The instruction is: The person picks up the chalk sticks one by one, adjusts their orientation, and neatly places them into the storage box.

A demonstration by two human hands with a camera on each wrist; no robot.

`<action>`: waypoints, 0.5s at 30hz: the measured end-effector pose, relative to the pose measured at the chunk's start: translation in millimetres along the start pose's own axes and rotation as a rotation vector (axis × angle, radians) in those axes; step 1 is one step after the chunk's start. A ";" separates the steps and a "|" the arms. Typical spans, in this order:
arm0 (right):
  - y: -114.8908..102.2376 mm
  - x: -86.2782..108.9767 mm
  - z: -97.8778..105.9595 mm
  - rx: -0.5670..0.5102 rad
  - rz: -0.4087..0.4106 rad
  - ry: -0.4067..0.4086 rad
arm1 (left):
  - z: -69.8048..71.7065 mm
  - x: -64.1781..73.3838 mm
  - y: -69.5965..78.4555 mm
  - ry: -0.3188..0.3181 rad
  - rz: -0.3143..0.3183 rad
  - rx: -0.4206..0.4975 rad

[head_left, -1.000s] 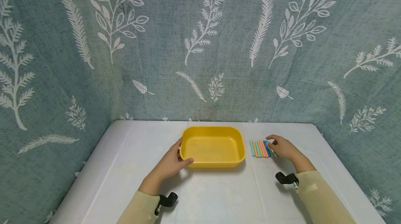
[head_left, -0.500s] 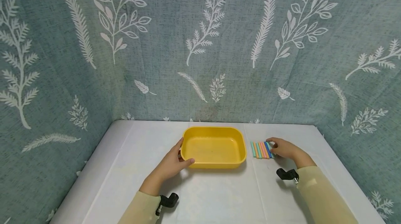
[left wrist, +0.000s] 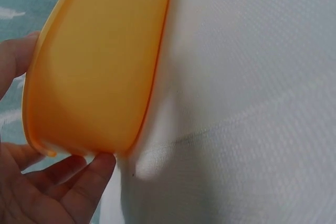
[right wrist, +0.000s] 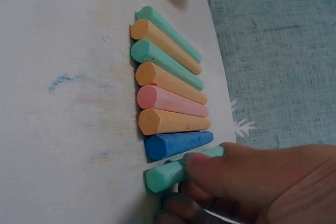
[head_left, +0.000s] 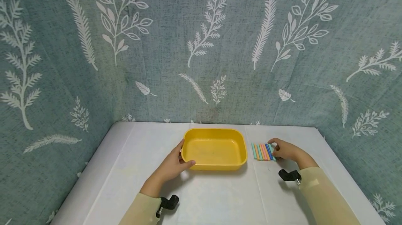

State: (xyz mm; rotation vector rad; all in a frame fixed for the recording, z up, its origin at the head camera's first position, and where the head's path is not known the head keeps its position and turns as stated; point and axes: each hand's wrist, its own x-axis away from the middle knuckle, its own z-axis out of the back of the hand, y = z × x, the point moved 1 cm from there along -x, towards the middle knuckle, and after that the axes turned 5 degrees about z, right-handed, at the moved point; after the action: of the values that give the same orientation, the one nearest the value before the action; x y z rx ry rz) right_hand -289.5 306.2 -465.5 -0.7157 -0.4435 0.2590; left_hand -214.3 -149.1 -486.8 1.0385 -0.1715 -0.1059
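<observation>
A yellow plastic basin (head_left: 216, 167) sits on the white table. My left hand (head_left: 171, 165) grips its left end, with the thumb over the near corner; in the left wrist view the fingertips press against the basin's wall. To the basin's right, several chalk sticks (head_left: 260, 152) lie side by side in a row. At the row's right end my right hand (head_left: 286, 151) pinches a green chalk stick (right wrist: 164, 177) between thumb and fingers. Beside it lies a blue chalk stick (right wrist: 177, 144), followed by a row of orange, pink and green ones.
The white cloth-covered table (head_left: 220, 200) runs back to a teal curtain (head_left: 163, 78) with white leaf patterns. A similar curtain hangs along each side. Black camera mounts (head_left: 289, 176) stick out from both wrists. Blue chalk smudges (right wrist: 65, 81) mark the cloth.
My right thumb and forefinger have closed in on the green chalk stick at the row's right end. The left hand and the basin have stayed in place.
</observation>
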 end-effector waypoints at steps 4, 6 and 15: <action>2.2 0.0 -4.5 -0.051 -0.002 0.032 | 1.4 1.0 0.2 0.003 0.005 0.010; 3.0 -0.2 -7.0 -0.071 -0.006 0.059 | 2.1 1.7 0.4 0.005 0.005 0.015; 7.4 3.7 -11.1 -0.099 0.004 0.136 | 0.8 0.1 -3.0 -0.005 -0.013 0.026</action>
State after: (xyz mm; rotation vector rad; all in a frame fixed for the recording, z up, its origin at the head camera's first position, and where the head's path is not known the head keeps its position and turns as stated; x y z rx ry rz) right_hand -281.5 306.6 -476.8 -0.8264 -0.3265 0.1918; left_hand -214.4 -151.3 -489.0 1.0650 -0.1713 -0.1188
